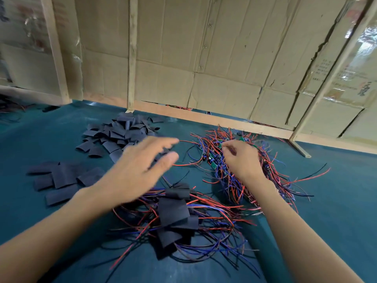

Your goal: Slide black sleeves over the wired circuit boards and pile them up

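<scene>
Head view, the only one on hand, looked down over a teal table (61, 139) backed by a cardboard wall (204, 48). Loose black sleeves (120, 133) lay heaped at the far left of the table, with a few more flat sleeves (61, 180) spread nearer the left forearm. The left hand (140, 166) hovered blurred above the table between that heap and the wires, its fingers spread and relaxed, holding nothing. The right hand (242, 158) sat in the tangle of unsleeved boards (234, 160) at the right, its fingertips curled together as if pinching a wire or a small green board (221, 145); exactly which piece it held could not be made out. Close to the person, in the middle, lay the finished pile (175, 217), black sleeves already over boards with red, blue and black leads fanning out. By my judgement, each board was very light and rigid but small, and its thin leads were limp and apt to snag on neighbours, so lifting one by the board edge rather than by a wire would likely free it with less strain on the solder joints. The sleeves looked like soft, flattened tubing, light and a little slippery, and would probably need a squeeze at the edges to open the mouth before a board could enter.
</scene>
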